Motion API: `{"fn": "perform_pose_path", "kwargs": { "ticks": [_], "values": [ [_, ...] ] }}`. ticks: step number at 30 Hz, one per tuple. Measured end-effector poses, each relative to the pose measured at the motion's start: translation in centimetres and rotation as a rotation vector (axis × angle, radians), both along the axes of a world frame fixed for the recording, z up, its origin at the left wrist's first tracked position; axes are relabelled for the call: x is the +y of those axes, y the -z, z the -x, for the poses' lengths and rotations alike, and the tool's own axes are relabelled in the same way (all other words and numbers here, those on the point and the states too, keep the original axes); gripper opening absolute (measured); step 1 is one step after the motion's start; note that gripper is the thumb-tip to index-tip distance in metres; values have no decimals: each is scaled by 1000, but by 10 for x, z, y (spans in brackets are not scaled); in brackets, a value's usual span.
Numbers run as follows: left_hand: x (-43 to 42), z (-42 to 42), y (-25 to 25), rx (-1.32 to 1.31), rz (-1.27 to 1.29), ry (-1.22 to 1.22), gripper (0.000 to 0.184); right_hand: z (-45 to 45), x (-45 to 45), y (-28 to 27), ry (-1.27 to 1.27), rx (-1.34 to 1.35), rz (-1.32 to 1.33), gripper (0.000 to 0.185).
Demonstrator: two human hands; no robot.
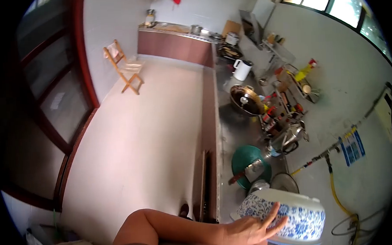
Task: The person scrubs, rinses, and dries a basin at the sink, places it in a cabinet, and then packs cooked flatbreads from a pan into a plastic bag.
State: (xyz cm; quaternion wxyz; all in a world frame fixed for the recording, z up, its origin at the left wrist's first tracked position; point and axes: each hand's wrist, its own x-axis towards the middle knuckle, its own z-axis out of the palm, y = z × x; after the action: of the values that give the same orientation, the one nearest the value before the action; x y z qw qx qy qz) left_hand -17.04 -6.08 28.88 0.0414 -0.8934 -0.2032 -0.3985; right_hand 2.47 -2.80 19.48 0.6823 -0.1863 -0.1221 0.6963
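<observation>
At the near end of the steel counter [242, 131], the floral vessel [301, 220] is positioned beyond the green basin [240, 158]. The left hand [249, 231] is open, fingers extended against the vessel wall; the right hand's state cannot be determined. A cleaver [254, 170] lies over the basin. Farther along stand the wok [240, 104] and white kettle [242, 70].

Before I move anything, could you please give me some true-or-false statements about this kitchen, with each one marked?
1. The cleaver lies on the round green item. True.
2. The folding chair is bare. False: a pink cloth hangs on its back.
3. The left hand is at the blue-patterned bowl. True.
4. The white kettle sits on the floor. False: it stands on the counter.
5. The wok is between kettle and cleaver. True.
</observation>
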Motion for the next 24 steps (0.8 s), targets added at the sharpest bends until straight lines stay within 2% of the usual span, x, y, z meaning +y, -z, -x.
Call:
{"fn": "perform_pose_path", "kwargs": {
  "ticks": [2,5,6,9,11,12,13,14,15,17,18,20,21,22,24],
  "values": [
    [26,14,-7,21,157,-121,56,-7,34,12,-53,-14,43,56],
    [71,29,-1,-155,402,-232,67,-33,98,48,-121,-127,128,56],
    [86,37,-1,-122,509,-309,73,-67,123,96,-102,-308,120,50],
    [137,65,17,-317,752,-487,74,-58,183,109,-105,-554,237,44],
    [161,103,24,-461,940,-549,72,-28,211,89,-212,-649,232,43],
    [173,120,36,-591,858,-613,68,-13,226,79,-293,-749,222,42],
    [188,143,41,-534,1054,-732,63,2,244,79,-314,-859,231,41],
    [194,163,43,-665,1074,-797,61,14,263,82,-382,-873,129,42],
    [199,186,46,-673,1170,-874,58,33,281,77,-452,-930,120,42],
    [212,230,90,-883,1122,-873,47,80,318,71,-598,-999,126,40],
    [218,250,108,-889,1125,-884,47,99,339,76,-663,-1097,146,37],
    [229,293,132,-1097,1387,-911,43,147,379,86,-790,-1358,173,36],
    [233,313,137,-1099,1396,-909,43,165,399,107,-822,-1277,150,30],
    [239,332,139,-1106,1522,-967,42,180,417,124,-815,-1286,163,30],
    [266,378,148,-1105,1654,-999,42,232,449,127,-869,-1477,138,25]
  ]
}}
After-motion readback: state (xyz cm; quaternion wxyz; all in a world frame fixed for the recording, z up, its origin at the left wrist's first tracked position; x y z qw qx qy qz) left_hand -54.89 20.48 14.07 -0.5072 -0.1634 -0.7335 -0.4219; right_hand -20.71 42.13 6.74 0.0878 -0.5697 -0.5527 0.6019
